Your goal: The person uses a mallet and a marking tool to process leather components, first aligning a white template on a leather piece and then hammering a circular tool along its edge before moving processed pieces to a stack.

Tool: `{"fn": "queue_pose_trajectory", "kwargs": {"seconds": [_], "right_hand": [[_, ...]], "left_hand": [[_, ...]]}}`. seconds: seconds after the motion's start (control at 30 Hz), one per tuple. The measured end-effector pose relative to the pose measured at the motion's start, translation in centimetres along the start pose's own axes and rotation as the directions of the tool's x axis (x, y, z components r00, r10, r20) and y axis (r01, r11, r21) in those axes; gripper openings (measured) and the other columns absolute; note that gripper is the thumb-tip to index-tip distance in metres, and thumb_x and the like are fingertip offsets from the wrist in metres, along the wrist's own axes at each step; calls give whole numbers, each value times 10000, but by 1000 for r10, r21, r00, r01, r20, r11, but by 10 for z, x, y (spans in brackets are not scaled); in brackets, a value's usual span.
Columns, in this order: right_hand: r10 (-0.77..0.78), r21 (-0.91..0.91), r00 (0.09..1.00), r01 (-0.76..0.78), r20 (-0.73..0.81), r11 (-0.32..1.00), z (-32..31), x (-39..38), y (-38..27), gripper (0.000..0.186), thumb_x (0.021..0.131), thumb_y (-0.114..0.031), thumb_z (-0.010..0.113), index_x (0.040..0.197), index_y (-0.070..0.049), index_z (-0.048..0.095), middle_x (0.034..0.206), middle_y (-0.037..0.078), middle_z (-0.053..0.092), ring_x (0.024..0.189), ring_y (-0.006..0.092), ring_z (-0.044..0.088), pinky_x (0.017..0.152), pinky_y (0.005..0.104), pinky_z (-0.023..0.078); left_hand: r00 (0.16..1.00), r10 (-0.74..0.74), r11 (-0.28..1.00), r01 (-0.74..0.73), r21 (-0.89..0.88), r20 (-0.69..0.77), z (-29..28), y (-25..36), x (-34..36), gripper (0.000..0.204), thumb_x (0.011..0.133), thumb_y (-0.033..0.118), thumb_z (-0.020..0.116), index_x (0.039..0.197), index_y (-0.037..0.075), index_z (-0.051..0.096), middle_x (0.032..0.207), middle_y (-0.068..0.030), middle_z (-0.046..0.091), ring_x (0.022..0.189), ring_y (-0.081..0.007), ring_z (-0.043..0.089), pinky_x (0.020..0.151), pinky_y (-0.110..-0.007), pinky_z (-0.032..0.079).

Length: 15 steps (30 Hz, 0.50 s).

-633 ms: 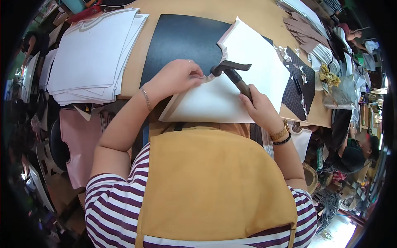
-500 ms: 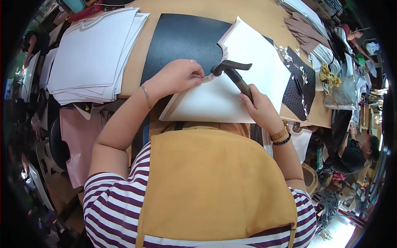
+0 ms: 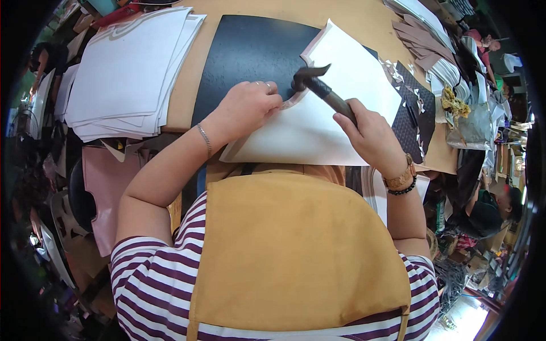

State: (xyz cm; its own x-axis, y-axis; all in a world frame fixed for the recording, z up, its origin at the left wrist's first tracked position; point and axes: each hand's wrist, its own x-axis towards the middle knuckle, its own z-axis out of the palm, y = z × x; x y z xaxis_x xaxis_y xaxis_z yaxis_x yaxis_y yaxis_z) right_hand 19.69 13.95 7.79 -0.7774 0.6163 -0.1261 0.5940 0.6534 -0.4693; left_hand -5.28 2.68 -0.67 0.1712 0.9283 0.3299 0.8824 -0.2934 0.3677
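A: What are the hands doing?

B: The right hand (image 3: 372, 133) is clenched around the handle of a dark metal-headed hammer (image 3: 323, 90). Its head is over the left edge of a large white sheet with a pinkish folded border (image 3: 324, 122).

A: And the other?

B: The left hand (image 3: 245, 105) presses its curled fingers on that same edge, just beside the hammer head, grasping nothing. The sheet lies partly on a black rectangular mat (image 3: 247, 54); left of the mat sits a stack of white sheets (image 3: 128, 68).

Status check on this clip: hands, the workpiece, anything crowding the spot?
Right hand grips hammer, head raised. Left hand pins white sheet on black mat. Paper stack lies apart, left.
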Motion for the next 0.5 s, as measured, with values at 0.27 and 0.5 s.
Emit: {"fn": "queue_pose_trajectory", "kwargs": {"seconds": [0.27, 0.5], "right_hand": [[-9, -11, 999, 9, 50, 1000, 11, -2, -2, 321, 985, -325, 586, 951, -19, 498, 669, 212, 612, 645, 420, 617, 583, 491, 476], [24, -44, 996, -20, 91, 999, 25, -12, 2, 318, 994, -326, 566, 972, -21, 481, 674, 223, 608, 653, 435, 615, 589, 502, 476]], "left_hand": [[997, -36, 999, 35, -20, -69, 3, -2, -6, 52, 831, 145, 717, 846, 105, 687, 876, -21, 636, 789, -254, 632, 700, -391, 506], [982, -181, 948, 191, -254, 62, -6, -9, -2, 113, 865, 149, 704, 938, 62, 698, 906, -77, 676, 835, -272, 650, 743, -367, 513]]}}
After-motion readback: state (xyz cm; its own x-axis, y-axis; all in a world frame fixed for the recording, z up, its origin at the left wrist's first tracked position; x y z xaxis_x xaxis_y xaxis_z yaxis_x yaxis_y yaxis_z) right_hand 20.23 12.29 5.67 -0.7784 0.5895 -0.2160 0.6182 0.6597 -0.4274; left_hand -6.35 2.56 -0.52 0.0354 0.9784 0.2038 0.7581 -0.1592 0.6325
